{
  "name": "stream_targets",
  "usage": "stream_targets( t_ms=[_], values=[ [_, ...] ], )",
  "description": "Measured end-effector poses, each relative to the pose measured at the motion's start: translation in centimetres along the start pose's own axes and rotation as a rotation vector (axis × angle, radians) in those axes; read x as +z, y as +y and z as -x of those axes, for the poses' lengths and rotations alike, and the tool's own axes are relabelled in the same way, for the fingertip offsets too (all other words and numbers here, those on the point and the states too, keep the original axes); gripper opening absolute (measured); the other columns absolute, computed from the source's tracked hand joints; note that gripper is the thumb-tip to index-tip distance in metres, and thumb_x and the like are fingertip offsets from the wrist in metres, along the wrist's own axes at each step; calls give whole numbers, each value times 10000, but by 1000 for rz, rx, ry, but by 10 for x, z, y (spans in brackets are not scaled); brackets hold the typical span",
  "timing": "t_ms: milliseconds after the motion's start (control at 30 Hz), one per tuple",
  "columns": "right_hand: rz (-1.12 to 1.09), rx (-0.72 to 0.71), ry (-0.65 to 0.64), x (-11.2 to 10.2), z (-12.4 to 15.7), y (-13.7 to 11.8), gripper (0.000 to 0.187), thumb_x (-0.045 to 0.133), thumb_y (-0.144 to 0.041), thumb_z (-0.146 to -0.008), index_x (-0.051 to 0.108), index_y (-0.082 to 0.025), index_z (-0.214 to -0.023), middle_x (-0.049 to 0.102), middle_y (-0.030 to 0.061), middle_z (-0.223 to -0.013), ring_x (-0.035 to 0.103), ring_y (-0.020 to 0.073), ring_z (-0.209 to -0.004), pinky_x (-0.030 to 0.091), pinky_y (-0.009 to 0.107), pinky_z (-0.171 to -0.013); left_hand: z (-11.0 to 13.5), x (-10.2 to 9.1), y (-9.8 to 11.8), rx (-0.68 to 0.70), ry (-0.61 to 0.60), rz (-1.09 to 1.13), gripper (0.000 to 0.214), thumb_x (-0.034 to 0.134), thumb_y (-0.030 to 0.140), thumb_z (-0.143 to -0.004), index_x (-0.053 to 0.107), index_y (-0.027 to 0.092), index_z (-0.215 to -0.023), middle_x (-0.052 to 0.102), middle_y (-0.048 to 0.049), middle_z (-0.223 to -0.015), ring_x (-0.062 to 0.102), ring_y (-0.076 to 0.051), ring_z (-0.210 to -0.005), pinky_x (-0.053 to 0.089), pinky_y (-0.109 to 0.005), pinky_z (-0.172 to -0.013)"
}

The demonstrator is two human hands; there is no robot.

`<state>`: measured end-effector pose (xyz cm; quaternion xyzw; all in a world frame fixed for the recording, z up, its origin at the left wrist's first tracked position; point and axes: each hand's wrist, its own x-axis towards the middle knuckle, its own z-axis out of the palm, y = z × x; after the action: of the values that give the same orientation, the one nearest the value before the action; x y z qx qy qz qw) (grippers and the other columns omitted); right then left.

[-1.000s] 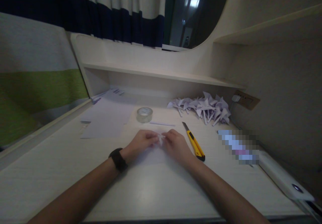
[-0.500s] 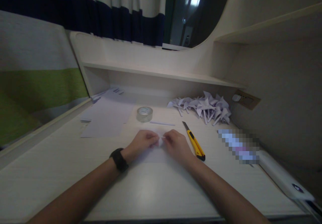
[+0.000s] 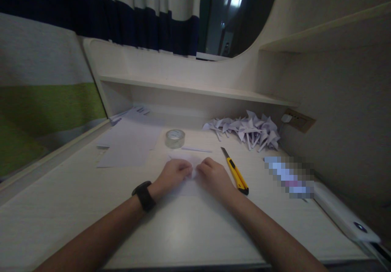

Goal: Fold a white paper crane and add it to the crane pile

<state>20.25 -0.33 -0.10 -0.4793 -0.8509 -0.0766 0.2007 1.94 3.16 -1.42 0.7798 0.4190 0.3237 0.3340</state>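
Observation:
My left hand, with a black watch on its wrist, and my right hand rest close together on a small white sheet of paper at the middle of the desk. The fingers of both hands are curled and pinch the paper where the hands meet. Most of the paper is hidden under the hands. A yellow utility knife lies just right of my right hand. Beyond my hands stands a roll of clear tape, with a thin paper strip beside it.
A pile of folded white paper pieces lies at the back right under the shelf. Loose white sheets lie at the back left. A white oblong device sits near the right edge. A wall socket is on the right.
Both hands have pressed lower onto the paper and closed over the small raised bit of paper that showed between the fingertips before. They have stayed in the same spot.

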Motion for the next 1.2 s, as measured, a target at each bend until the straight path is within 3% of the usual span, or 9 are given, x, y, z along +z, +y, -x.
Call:
stream_targets(
  t_ms=[233, 600, 833, 1000, 1200],
  values=[
    [149, -29, -52, -3, 0, -3, 88, 566, -133, -815, 642, -172, -795, 578, 41, -787, 550, 159, -702, 371, 260, -613, 8, 1, 12, 54, 71, -221, 248, 493, 220, -842, 661, 158, -669, 670, -23, -683, 581, -160, -666, 338, -249, -616],
    [130, -17, -128, 1, -1, -4, 119, 542, -128, -838, 653, -164, -861, 590, 67, -828, 572, 177, -775, 393, 260, -659, 8, 4, 14, 41, 54, -309, 275, 497, 253, -895, 663, 160, -697, 691, -30, -720, 604, -161, -685, 343, -242, -605],
    [-113, 89, -70, 2, -3, -4, 348, 526, -155, -842, 618, -157, -1178, 648, 70, -885, 615, 175, -771, 435, 258, -705, 13, 6, 12, 120, 78, -476, 216, 490, 190, -906, 672, 162, -793, 709, -54, -790, 635, -189, -737, 382, -263, -666],
    [-294, 167, -63, 4, -4, 0, 285, 594, -219, -813, 699, -167, -1074, 700, 58, -830, 635, 164, -737, 444, 256, -720, 16, 8, 7, 205, 60, -554, 219, 470, 161, -916, 671, 156, -829, 708, -63, -806, 643, -197, -743, 410, -274, -675],
    [-368, 208, -58, 6, -5, -1, 209, 616, -227, -788, 733, -154, -945, 720, 55, -780, 647, 158, -680, 446, 247, -669, 17, 6, 10, 188, 31, -600, 233, 480, 133, -892, 706, 180, -862, 728, -59, -822, 668, -213, -767, 440, -290, -690]
  ],
)
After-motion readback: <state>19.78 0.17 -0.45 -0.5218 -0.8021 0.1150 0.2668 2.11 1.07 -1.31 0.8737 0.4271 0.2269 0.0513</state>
